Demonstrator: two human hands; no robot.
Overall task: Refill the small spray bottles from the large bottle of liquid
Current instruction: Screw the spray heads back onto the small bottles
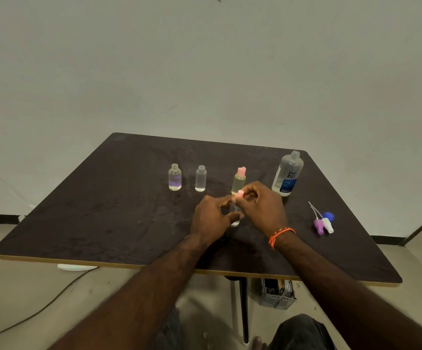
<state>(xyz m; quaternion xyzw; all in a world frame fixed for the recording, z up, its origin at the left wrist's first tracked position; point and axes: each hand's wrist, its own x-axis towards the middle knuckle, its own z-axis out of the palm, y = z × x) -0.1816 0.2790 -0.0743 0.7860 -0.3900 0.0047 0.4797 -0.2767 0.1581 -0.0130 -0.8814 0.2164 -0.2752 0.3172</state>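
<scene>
Roughly central, worktop (104,223): dark, flat board with a mottled, scuffed surface, pale edge and rounded corners, standing before a plain light wall.
Left hand (211,218): fingers curled round a small clear bottle (235,215), holding it upright near the middle of the worktop; the bottle is mostly hidden, and only its glassy lower body shows.
Right hand (260,205): fingertips pinched on a small pink cap (240,195) at the top of that held bottle; an orange cord bracelet (280,234) circles the wrist.
Far row: two small clear plastic bottles stand upright with bare threaded necks, a round-shouldered one (175,177) on the left and a slimmer one (201,178) just to its right, both holding clear liquid.
Yellowish bottle (238,181): small, upright, pink cap on, right behind the hands.
Large bottle (287,174): tall, clear plastic, uncapped, white and blue label, upright near the far right corner.
Spray tops: a purple one (318,224) and a white one (328,224) lie side by side at the right, thin tubes pointing away; a blue cap (328,215) sits touching them.
Floor: a grey perforated basket (277,295) shows under the worktop.
</scene>
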